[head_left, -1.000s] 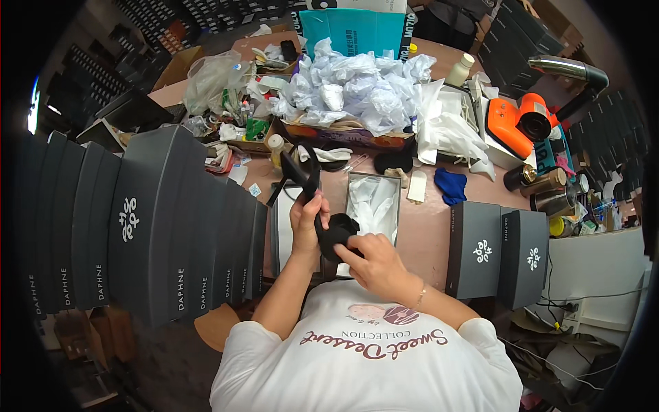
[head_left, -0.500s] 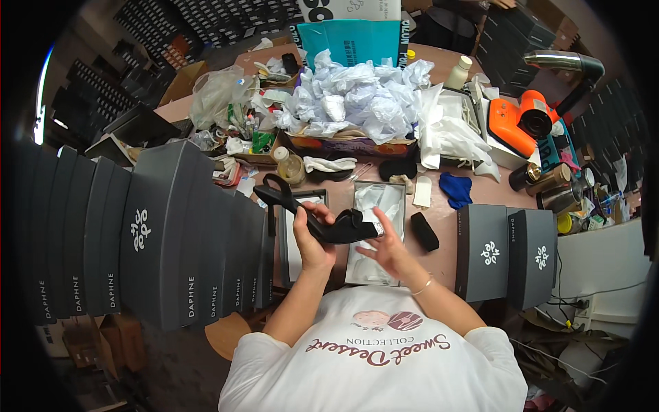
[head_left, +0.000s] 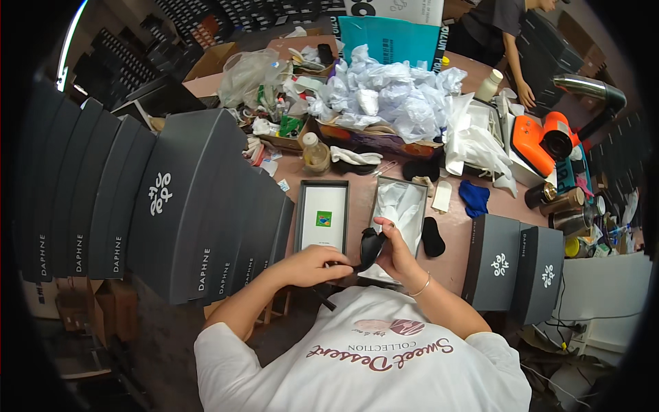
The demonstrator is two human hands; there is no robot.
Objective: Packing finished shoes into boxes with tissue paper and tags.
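Note:
Close to my body I hold a black high-heeled sandal with both hands. My left hand is closed round its narrow rear part, mostly hiding it. My right hand grips the front end, thumb and fingers around the toe. Past the shoe lies an open grey shoebox with white tissue paper inside. To its left is a shallow grey-rimmed tray or lid, white inside, with a small green square on it. A black oval pad rests right of the box.
Dark shoeboxes stand in rows at left and right. Behind are a bottle, a blue cloth, a heap of crumpled white paper and an orange heat blower. Another person reaches in at the far right.
The sandal has come down toward my body and turned, its toe now away from me. My right hand has gone from open fingers to gripping it. Another person has come into view.

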